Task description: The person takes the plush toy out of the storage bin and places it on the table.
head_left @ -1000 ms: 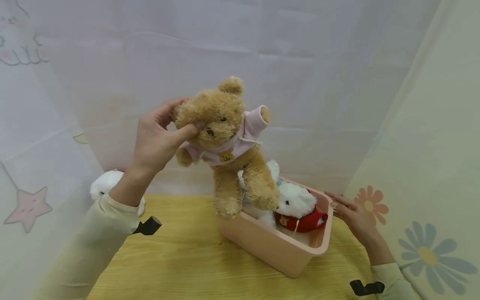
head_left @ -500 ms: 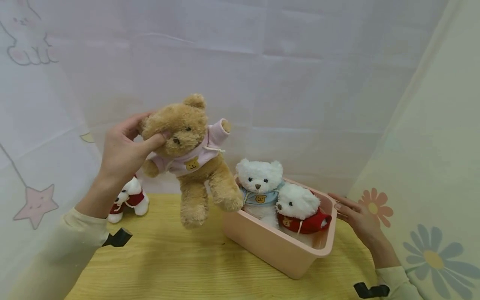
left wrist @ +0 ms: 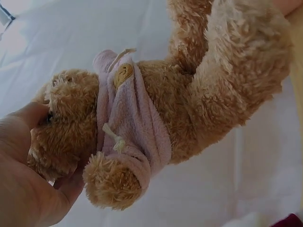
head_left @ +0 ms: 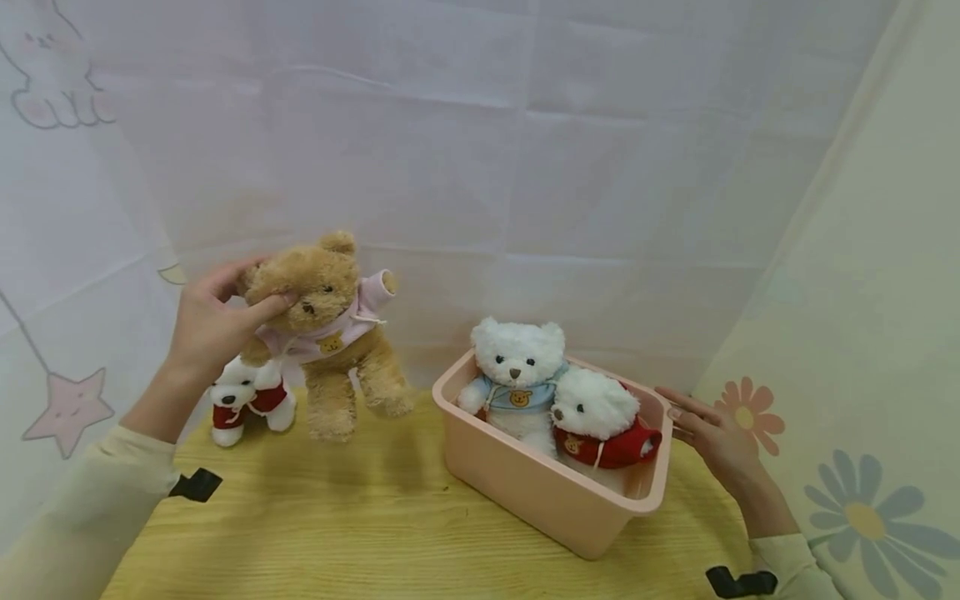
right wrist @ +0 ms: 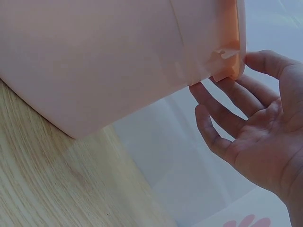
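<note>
Brown teddy bear (head_left: 330, 333) hangs legs-down from the left hand (head_left: 213, 321) pinching its head, above the tabletop's (head_left: 337, 517) far-left corner; right hand (head_left: 712, 437), fingers straight, touches the pink bin (head_left: 540, 483).

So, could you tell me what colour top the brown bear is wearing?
Pale pink. The brown bear's top shows best in the left wrist view.

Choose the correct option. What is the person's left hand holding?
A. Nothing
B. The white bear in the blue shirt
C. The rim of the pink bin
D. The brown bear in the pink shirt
D: the left hand grips the brown bear by its head, above the table.
</note>
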